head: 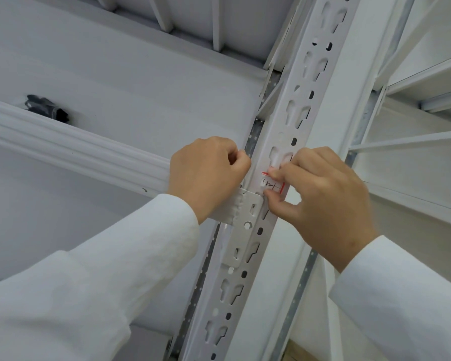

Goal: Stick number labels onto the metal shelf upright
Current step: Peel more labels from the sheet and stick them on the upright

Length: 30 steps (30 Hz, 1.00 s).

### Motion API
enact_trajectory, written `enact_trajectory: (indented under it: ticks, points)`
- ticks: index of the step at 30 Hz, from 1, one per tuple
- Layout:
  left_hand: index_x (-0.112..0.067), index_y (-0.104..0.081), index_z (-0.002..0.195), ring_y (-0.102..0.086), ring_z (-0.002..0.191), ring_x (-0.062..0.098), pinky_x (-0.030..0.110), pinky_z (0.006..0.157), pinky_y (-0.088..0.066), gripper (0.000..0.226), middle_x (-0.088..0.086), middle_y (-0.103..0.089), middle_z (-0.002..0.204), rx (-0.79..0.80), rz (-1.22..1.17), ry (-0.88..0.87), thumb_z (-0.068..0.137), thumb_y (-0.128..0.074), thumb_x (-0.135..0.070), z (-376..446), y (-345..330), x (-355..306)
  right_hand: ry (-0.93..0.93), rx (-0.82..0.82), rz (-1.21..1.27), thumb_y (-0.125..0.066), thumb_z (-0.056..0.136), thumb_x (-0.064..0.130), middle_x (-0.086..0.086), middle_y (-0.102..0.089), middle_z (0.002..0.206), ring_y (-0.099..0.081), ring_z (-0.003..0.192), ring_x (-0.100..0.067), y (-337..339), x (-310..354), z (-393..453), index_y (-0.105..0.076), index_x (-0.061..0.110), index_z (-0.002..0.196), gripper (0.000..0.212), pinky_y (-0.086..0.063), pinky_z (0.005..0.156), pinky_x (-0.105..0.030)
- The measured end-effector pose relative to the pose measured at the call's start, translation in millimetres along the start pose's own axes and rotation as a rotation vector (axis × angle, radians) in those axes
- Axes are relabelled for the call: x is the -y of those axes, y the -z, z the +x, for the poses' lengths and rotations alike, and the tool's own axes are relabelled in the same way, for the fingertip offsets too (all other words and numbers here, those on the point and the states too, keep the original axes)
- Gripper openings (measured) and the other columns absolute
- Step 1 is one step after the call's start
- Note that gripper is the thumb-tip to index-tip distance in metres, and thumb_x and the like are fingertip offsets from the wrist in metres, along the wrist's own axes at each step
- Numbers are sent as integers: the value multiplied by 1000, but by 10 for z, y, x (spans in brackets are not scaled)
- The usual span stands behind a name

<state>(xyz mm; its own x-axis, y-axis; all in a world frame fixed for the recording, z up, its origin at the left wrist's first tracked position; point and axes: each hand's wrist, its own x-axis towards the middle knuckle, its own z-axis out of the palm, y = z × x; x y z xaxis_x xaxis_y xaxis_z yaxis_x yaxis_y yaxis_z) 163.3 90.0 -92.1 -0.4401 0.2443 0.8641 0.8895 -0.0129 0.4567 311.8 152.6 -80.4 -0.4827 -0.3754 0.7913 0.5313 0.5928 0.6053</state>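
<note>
A white metal shelf upright with keyhole slots runs diagonally from the bottom centre to the top right. A small white label with a red border and black handwriting lies against its face. My right hand pinches the label between thumb and forefinger, pressing it to the upright. My left hand is curled into a fist at the upright's left edge, just above the beam bracket; whether it holds anything is hidden.
A ribbed white shelf beam joins the upright from the left. A black object lies on the shelf board behind it. More white shelf frames stand to the right. White sleeves cover both forearms.
</note>
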Motion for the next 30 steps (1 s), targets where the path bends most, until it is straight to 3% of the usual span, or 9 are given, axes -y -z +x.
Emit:
enact_trajectory:
  ticks: [8,18,22,25,30]
  points:
    - [-15,-53,61,-52,68,25,20,51,-29,32,2,-59,66,-2,-11,20,86,-46,-34,-11,6,-6,26,-51,-18,-64,77,15,-6,-53,65,-49,63,-27,-53,-2,30,-58,8,63,16,-34,68,-28]
    - [-11,-55,64,-49,63,23,22,49,-29,33,3,-56,62,14,-15,6,88,-47,-33,-29,36,-10,4,-57,-7,-60,79,7,-4,-50,61,-46,57,-23,-67,-81,147,-54,10,62,18,-32,56,-25]
    - [-10,-60,69,-55,68,25,22,50,-31,33,5,-62,68,9,-9,-9,88,-46,-33,-27,33,-1,-90,-10,90,-58,86,14,-1,-58,67,-52,59,-21,-37,-110,126,-64,10,69,19,-40,47,-29]
    - [-10,-60,70,-56,70,25,23,50,-31,33,5,-63,69,9,-11,-18,88,-47,-34,-29,26,5,-106,40,184,-61,86,17,2,-64,75,-57,65,-20,13,-112,74,-70,15,80,12,-47,52,-34]
    - [-13,-59,69,-54,68,24,20,50,-29,33,3,-61,67,-2,-4,-19,89,-46,-35,-39,19,8,-80,60,126,-69,79,28,3,-67,82,-59,68,-21,57,-36,-26,-73,17,86,13,-46,57,-29]
